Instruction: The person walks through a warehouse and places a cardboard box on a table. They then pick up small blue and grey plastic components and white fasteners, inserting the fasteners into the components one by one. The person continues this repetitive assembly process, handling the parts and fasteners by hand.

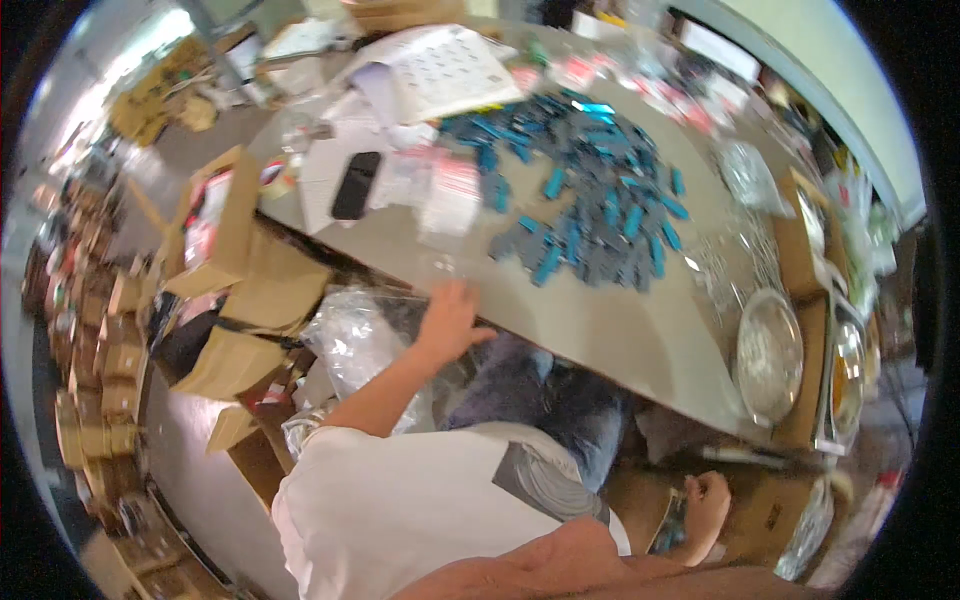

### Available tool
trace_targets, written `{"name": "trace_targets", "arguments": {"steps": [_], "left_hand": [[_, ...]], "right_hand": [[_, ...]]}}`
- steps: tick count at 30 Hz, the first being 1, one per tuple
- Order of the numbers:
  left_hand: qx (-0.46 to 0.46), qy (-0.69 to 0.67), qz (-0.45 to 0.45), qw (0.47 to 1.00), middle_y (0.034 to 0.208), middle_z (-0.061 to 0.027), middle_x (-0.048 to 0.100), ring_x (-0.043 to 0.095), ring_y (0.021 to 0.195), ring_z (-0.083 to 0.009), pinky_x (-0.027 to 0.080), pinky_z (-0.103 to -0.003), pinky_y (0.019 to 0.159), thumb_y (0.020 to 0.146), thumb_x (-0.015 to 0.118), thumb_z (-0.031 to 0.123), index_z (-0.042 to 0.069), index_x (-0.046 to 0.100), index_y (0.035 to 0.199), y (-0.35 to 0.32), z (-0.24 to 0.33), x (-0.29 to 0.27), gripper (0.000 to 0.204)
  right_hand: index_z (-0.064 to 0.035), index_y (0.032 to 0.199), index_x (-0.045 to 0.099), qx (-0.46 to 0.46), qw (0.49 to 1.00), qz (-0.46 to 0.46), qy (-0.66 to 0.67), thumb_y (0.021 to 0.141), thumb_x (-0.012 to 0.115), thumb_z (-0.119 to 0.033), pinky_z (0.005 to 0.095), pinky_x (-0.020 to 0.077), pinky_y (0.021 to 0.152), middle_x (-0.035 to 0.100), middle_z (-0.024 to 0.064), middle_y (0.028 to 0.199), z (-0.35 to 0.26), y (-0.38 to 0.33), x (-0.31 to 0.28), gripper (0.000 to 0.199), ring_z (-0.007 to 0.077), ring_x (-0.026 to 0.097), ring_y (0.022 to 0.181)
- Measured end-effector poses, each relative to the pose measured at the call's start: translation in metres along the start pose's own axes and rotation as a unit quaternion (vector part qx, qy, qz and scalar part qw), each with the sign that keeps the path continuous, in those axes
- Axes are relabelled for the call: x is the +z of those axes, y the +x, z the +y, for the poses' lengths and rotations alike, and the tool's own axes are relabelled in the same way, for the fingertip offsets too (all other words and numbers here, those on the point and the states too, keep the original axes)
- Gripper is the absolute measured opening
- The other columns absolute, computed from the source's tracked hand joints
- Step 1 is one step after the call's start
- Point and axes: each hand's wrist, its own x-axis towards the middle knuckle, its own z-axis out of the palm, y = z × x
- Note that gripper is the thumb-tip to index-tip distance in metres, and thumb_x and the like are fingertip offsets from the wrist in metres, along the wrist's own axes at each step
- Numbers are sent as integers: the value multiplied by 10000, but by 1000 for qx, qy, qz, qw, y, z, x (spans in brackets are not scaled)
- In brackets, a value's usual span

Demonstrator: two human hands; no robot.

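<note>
My left hand (452, 322) is at the near edge of the table, its thumb spread away from the fingers. Just beyond its fingertips lies a small clear plastic bag (440, 263), with a stack of printed bags (450, 197) farther back. My right hand (708, 508) is low at the right, below table height, by an open cardboard box (762, 515). Its fingers curl inward, and whatever they may hold is hidden. A wide heap of small grey and shiny blue pieces (600, 215) covers the middle of the table.
A black phone (357, 186) lies on papers at the left. On the right are a round metal tray (769, 358) and loose thin metal parts (725, 262). A carton (215, 220) and a large clear plastic bag (358, 335) are on the left. Printed sheets (455, 75) lie at the back.
</note>
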Motion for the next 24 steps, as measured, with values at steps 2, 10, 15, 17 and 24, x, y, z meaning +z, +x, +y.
{"name": "trace_targets", "arguments": {"steps": [2, 10, 15, 17, 24], "left_hand": [[26, -11, -26, 999, 1037, -190, 538, 504, 1029, -369, 422, -443, 896, 776, 640, 212, 21, 591, 1034, -5, -16, 22, 325], [63, -235, 143, 959, 1001, -146, 605, 569, 960, -329, 478, -392, 797, 829, 555, 127, 95, 641, 1001, -45, -11, 30, 194], [9, -431, 75, 899, 733, -141, 598, 590, 653, -293, 456, -362, 577, 807, 684, 178, 21, 602, 771, -40, 31, 7, 180], [-45, -464, 43, 884, 684, -120, 570, 569, 591, -226, 434, -333, 531, 731, 758, 187, 5, 557, 719, -44, 36, 14, 271], [28, -494, 88, 865, 708, -135, 589, 578, 653, -287, 443, -353, 579, 746, 696, 147, 2, 591, 746, -46, 42, 45, 179]], "right_hand": [[37, 714, 505, -60, 998, -20, 15, 796, 673, -123, 401, 396, 562, 488, 160, 641, -8, 16, 26, 246, 304, 455, 576], [23, 812, 528, -292, 893, -315, -134, 823, 591, -249, 372, 424, 614, 479, 178, 640, -112, 128, 102, 280, 305, 439, 582], [-30, 947, 608, -373, 874, -311, -28, 809, 643, -339, 434, 469, 755, 559, 181, 930, -163, 121, 123, 340, 353, 574, 818], [-47, 1002, 610, -454, 814, -357, -61, 806, 651, -324, 414, 467, 788, 549, 170, 1060, -153, 158, 173, 342, 355, 573, 851], [-55, 1025, 609, -431, 843, -321, -1, 806, 649, -312, 410, 461, 805, 548, 162, 1085, -210, 114, 160, 340, 345, 572, 877]]}}
